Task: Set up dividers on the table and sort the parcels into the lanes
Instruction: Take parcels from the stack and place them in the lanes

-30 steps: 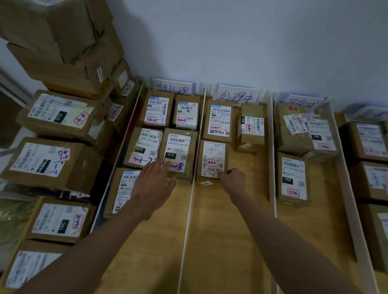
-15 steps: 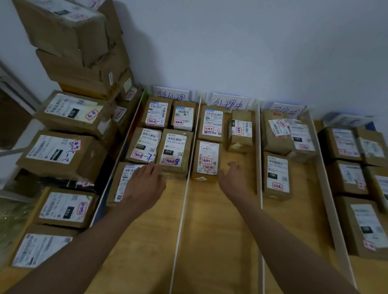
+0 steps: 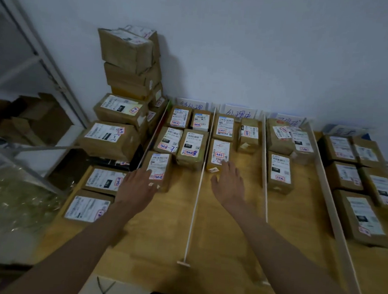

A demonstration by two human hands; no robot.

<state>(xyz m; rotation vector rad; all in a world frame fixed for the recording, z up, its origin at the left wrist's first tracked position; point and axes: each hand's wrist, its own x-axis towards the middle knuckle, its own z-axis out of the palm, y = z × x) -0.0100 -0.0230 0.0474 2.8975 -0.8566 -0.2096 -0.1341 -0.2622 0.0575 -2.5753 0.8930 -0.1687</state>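
White dividers (image 3: 199,181) split the wooden table (image 3: 225,236) into lanes, each with a handwritten sign at the wall. Brown parcels with white labels lie in the lanes. My left hand (image 3: 137,185) is flat with straight fingers, its fingertips touching the nearest parcel (image 3: 158,169) of the left lane. My right hand (image 3: 228,183) is spread open in the second lane, fingertips at the near edge of a labelled parcel (image 3: 219,154). Neither hand holds anything.
A tall stack of parcels (image 3: 129,78) stands at the table's back left corner, with more parcels (image 3: 104,180) along the left edge. Further parcels (image 3: 362,216) fill the far right lane. A metal shelf frame (image 3: 40,58) stands to the left.
The view has pulled back and swung left. Both hands have drawn slightly back toward me; the left hand slid from the second-row parcels to the nearest left-lane parcel.
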